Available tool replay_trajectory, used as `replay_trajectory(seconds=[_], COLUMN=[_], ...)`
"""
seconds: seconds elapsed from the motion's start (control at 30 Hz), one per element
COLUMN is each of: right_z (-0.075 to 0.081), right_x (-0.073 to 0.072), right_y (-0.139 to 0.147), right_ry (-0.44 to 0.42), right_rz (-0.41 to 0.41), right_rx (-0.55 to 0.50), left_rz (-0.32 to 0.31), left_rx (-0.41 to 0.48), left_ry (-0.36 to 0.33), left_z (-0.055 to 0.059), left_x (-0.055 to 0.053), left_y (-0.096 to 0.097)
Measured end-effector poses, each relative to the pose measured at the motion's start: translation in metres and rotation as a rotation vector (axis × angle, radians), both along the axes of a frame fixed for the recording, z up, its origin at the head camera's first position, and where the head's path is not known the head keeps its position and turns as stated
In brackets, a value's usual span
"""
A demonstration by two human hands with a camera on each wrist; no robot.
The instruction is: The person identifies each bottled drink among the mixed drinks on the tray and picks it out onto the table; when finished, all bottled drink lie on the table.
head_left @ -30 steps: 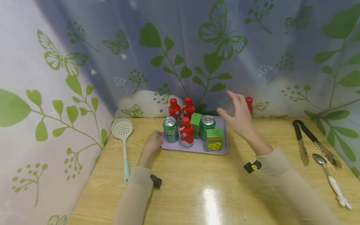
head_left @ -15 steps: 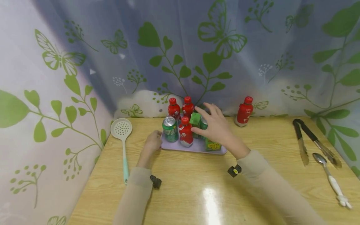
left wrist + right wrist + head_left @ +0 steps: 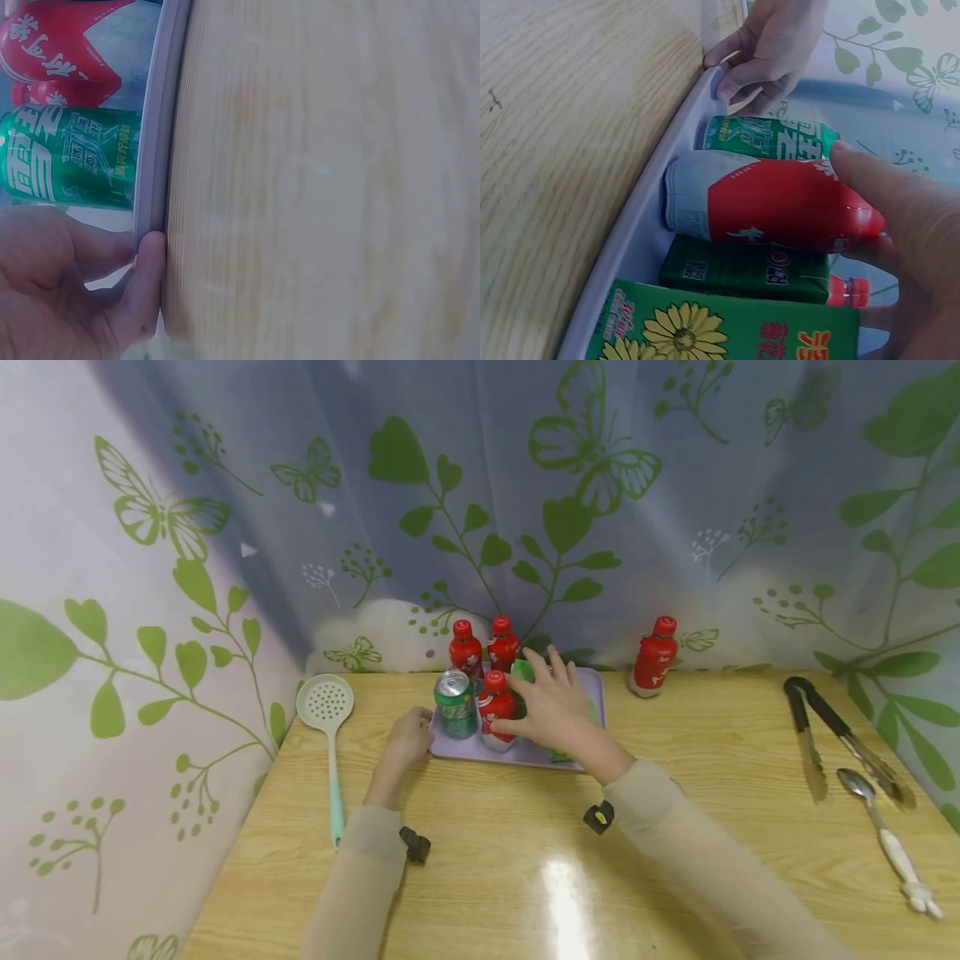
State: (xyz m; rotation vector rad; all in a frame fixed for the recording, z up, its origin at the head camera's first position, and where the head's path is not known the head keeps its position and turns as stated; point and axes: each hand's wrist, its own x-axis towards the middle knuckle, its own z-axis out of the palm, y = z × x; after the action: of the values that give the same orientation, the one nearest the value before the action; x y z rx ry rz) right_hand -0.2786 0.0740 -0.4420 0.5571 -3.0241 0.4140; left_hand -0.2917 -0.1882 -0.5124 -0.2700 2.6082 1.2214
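My left hand (image 3: 408, 737) pinches the left rim of a lilac tray (image 3: 461, 749) between thumb and fingers; the left wrist view shows the thumb against the rim's outside. My right hand (image 3: 557, 714) is over the tray with fingers spread. Its thumb and forefinger stand on either side of the front red drink bottle (image 3: 780, 199), near its neck; firm contact cannot be made out. Beside that bottle stands a green soda can (image 3: 455, 714). Two more red bottles (image 3: 465, 652) stand behind. Green drink cartons (image 3: 742, 322) are partly hidden by my right hand in the head view.
Another red bottle (image 3: 654, 658) stands on the table right of the tray, by the curtain. A slotted skimmer (image 3: 327, 706) lies at the left. Black-handled tongs (image 3: 825, 714) and a spoon (image 3: 888, 839) lie at the right.
My right hand has moved left and down from beside the lone bottle, across the tray's right part, to the front bottle. My left hand stays at the tray rim.
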Motion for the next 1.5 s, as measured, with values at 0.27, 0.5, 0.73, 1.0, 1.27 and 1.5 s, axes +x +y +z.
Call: replay_trajectory(seconds=[0.27,0.5,0.73,1.0,1.27,1.5], right_z=[-0.006,-0.007,-0.005,-0.002,0.011,0.019], right_x=[-0.004,-0.002,0.003,0.007,0.015,0.02], right_y=[-0.005,-0.007,-0.008,-0.008,-0.007,-0.002], right_ry=[0.032,0.1,0.173,0.2,0.209,0.204], right_rz=[-0.017,0.037,0.078,0.093,0.081,0.101], right_rx=[-0.012,-0.044,-0.048,-0.105,-0.264,-0.365], left_rz=[-0.003,-0.007,-0.004,-0.001,-0.015,-0.014], left_rx=[0.003,0.004,0.005,0.016,0.005,-0.007], left_ry=[0.013,0.024,0.019,0.02,0.035,0.024], left_z=[0.0,-0.001,0.002,0.002,0.001,0.0], left_x=[0.001,0.002,0.003,0.003,0.003,0.002], left_y=[0.0,0.0,-0.001,-0.001,-0.001,-0.001])
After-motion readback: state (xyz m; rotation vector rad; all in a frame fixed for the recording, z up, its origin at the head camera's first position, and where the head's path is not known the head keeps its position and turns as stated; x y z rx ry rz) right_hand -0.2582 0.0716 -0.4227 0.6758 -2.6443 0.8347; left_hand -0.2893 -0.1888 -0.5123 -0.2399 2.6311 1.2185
